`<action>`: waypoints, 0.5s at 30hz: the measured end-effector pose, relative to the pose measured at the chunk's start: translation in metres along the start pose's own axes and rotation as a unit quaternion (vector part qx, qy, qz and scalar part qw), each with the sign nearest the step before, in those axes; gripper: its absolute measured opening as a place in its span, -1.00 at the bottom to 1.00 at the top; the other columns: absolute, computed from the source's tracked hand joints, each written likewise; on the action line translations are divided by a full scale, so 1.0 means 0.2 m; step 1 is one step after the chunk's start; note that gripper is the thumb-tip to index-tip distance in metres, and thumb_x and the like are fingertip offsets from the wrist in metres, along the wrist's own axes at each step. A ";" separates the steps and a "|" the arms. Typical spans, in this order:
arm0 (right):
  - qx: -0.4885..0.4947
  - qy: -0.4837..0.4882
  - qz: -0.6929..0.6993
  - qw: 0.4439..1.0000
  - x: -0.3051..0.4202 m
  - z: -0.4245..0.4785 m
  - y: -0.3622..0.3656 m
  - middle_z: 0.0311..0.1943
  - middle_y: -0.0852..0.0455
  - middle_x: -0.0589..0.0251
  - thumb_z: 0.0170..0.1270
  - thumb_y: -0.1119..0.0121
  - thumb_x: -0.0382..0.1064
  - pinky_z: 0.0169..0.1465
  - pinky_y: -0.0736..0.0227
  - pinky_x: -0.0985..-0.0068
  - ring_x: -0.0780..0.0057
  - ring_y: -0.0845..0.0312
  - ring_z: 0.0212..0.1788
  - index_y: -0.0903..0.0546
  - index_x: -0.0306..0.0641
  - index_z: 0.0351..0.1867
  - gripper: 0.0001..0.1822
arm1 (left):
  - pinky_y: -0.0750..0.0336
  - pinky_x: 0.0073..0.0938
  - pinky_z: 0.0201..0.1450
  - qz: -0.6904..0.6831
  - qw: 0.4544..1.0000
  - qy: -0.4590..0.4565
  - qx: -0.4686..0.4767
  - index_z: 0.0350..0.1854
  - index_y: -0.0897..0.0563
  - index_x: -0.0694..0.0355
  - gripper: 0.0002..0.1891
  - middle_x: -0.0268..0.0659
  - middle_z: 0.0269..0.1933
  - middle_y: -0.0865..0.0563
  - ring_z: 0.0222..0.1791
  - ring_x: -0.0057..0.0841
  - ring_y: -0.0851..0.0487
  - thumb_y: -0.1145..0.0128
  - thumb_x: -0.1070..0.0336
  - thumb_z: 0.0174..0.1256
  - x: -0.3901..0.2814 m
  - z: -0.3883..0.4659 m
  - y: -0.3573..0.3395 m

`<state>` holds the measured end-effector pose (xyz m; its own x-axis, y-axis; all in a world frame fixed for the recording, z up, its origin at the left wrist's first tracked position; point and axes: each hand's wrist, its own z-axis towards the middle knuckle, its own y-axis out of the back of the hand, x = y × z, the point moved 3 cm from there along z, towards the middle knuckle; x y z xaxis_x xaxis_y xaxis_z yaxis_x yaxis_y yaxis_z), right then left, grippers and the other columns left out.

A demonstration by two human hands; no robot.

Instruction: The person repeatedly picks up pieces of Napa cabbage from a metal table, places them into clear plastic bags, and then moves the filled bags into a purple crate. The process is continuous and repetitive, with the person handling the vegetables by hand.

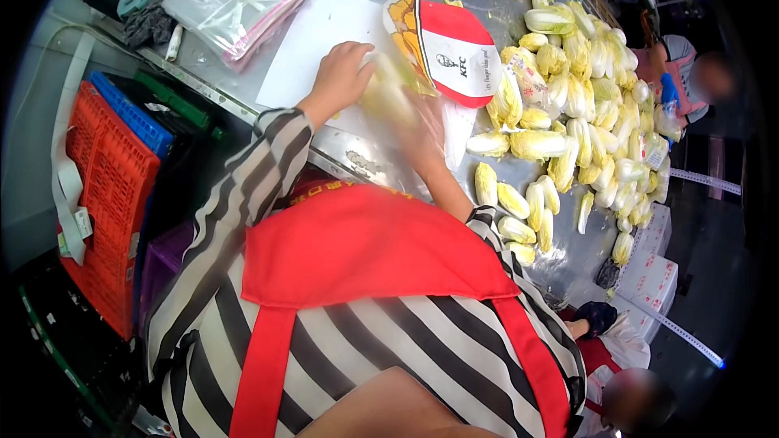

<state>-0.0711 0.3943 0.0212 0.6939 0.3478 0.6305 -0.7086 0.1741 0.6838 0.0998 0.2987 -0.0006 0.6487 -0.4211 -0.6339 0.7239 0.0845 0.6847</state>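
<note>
A napa cabbage (387, 100), blurred by motion, lies in a clear plastic bag (433, 114) in front of me. My left hand (345, 75) is at the far left end of the bag, its thumb and fingers closed on the film. On the near right side, my right hand (417, 137) is blurred and partly behind the film, so its grip is hard to make out. Both hands are over a white sheet (298, 67) on the metal table. Just beyond the cabbage is a red and white bucket-shaped card (459, 52) bearing writing.
A stack of clear plastic bags (237, 9) lies at the upper left. Loose napa cabbages (584, 73) are heaped on the metal table (447, 225) to the right. Crates, one orange (109, 207), stand at the left. A gloved person (672, 73) and another person (602, 347) are at the right.
</note>
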 end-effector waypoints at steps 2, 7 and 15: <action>0.025 -0.090 0.013 0.996 0.01 0.02 0.03 -0.04 -0.48 -0.04 0.08 -0.25 -0.37 0.14 -0.32 0.25 0.05 -0.39 0.07 -0.52 -0.21 0.17 -0.47 | -0.41 -0.19 0.10 0.030 0.998 0.038 0.047 0.00 -0.63 0.16 -0.69 -0.10 -0.06 -0.62 0.03 -0.14 -0.54 -0.08 0.22 0.23 0.05 0.03 -0.07; 0.015 -0.111 0.007 0.994 -0.03 -0.03 0.06 -0.09 -0.47 -0.04 0.06 -0.22 -0.41 0.10 -0.32 0.24 0.03 -0.39 0.00 -0.55 -0.20 0.14 -0.49 | -0.40 -0.18 0.10 0.046 0.979 0.126 0.152 0.01 -0.62 0.13 -0.60 -0.12 -0.05 -0.65 0.05 -0.16 -0.55 -0.10 0.09 0.15 0.10 0.07 -0.13; 0.022 -0.064 0.014 0.998 -0.04 0.04 -0.01 -0.08 -0.48 -0.08 0.01 -0.21 -0.43 0.12 -0.28 0.21 -0.03 -0.36 0.03 -0.53 -0.31 0.12 -0.48 | -0.48 -0.39 0.07 -0.021 0.969 0.191 0.153 0.00 -0.60 0.17 -0.64 -0.17 -0.11 -0.72 -0.05 -0.30 -0.67 -0.10 0.16 0.16 0.09 0.12 -0.15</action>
<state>-0.0744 0.3843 0.0168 0.6872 0.2307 0.6889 -0.7231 0.1248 0.6794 0.0846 0.2681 -0.0232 0.7025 -0.0481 -0.7100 0.6855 -0.2222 0.6933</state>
